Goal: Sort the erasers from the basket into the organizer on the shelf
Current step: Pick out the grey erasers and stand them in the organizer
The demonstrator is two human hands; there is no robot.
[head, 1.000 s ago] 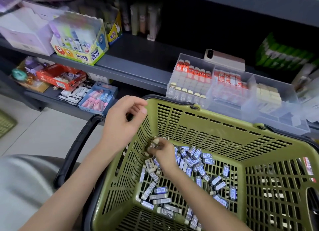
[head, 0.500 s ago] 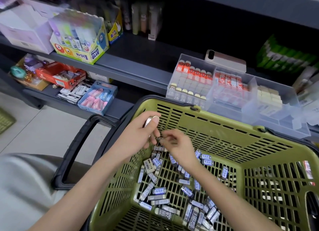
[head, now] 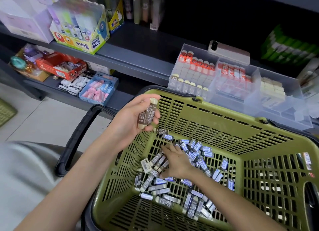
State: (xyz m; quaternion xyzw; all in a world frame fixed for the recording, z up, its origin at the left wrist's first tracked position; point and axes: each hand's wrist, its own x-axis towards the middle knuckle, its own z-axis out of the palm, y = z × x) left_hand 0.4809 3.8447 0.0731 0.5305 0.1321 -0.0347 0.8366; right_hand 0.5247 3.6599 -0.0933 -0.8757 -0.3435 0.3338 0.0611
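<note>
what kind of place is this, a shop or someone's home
Most likely a stationery shop: shelves stocked with a glue display box, a clear organizer of packaged goods, and a green shopping basket of loose erasers.

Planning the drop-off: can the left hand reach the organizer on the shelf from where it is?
Probably yes. The left hand holds its erasers above the basket rim, the organizer sits beyond with its top open, and nothing stands between them.

There was one green basket [head: 224, 109] at 5 o'clock, one clear organizer [head: 253, 85] at 2 o'clock, two hands, the left hand [head: 133, 120] and right hand [head: 176, 160], and dozens of erasers [head: 165, 201].
</note>
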